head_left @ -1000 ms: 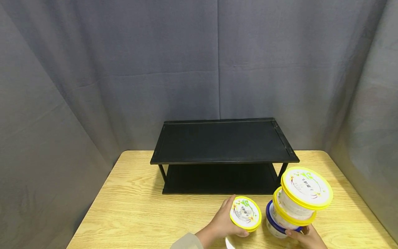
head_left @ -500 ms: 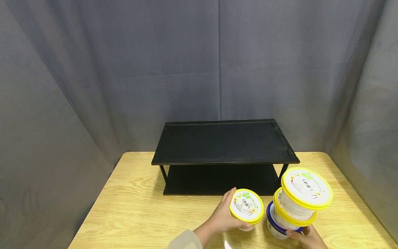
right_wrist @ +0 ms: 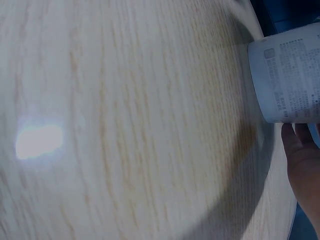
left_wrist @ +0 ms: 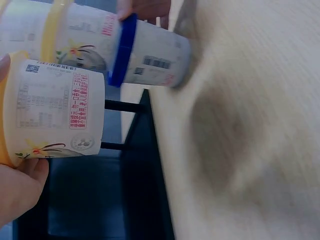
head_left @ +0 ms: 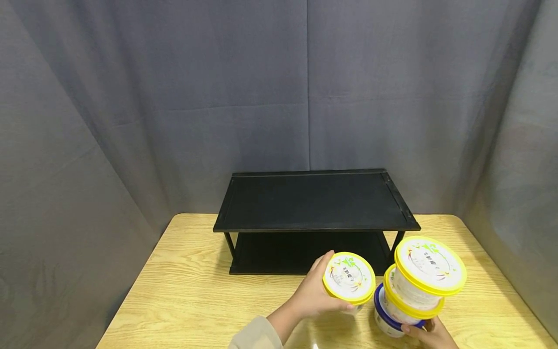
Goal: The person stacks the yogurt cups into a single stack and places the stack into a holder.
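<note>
My left hand [head_left: 311, 293] grips a white tub with a yellow lid [head_left: 349, 277] by its sides. Printed text and a flower show on that tub's wall [left_wrist: 62, 107] in the left wrist view, and its base hangs clear of the table. To the right stands a leaning stack: a blue-lidded tub [head_left: 385, 324] at the bottom, a yellow-lidded tub [head_left: 394, 301] on it, and another yellow-lidded tub [head_left: 430, 264] on top. My right hand [head_left: 432, 333] holds the bottom tub, its thumb at the blue lid's rim. The right wrist view shows the right fingers [right_wrist: 302, 155] against a printed tub wall [right_wrist: 287, 75].
A black two-tier shelf [head_left: 309, 201] stands at the back of the wooden table [head_left: 187, 291], just behind the held tub and the stack. Grey curtains [head_left: 226, 97] hang close behind the table and along both sides.
My left hand has risen and moved away from me and slightly right with its yellow-lidded tub. My right hand and the stack have stayed almost still.
</note>
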### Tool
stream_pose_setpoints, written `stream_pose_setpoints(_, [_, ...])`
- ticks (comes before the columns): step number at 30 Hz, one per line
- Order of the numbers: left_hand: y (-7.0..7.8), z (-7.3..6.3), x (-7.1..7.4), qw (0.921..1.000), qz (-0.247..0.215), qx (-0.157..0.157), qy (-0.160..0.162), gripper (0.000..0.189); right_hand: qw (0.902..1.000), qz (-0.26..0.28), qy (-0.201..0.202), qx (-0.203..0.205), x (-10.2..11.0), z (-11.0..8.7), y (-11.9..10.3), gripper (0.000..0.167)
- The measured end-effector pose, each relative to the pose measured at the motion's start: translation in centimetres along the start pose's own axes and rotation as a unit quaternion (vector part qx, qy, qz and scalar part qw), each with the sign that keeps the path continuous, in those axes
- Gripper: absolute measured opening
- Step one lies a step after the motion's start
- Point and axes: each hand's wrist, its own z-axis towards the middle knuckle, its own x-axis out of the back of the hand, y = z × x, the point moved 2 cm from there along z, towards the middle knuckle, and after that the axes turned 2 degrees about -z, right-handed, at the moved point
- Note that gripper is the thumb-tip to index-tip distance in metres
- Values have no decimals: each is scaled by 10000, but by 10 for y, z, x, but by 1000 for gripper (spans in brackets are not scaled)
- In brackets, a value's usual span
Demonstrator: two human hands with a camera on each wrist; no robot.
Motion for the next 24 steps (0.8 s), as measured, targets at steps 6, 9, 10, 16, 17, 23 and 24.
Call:
stream_pose_setpoints(6, [17,0,10,9988,68,-465,-167,105,9999,-72,-36,-77,1,1,0,64])
stream_pose_setpoints(9, [27,0,15,9971,146,-708,-217,105,10000,-49,-48,-71,0,1,0,64])
stream_pose_setpoints(10, [31,0,17,9965,173,-789,-226,105,10000,-55,-41,-55,0,1,0,64])
stream_pose_setpoints(16, [51,-1,27,9934,417,-1050,-208,105,9999,14,-33,95,-1,1,0,59])
stream_pose_setpoints(17, [54,-1,29,9930,472,-1066,-198,105,9999,40,-40,99,-1,1,0,58])
stream_pose_setpoints(23, [76,3,41,9897,666,-1251,-204,102,10000,33,-6,-33,-1,0,0,61])
stream_pose_setpoints(24, [79,4,42,9894,661,-1272,-221,102,10000,28,0,-55,0,1,0,61])
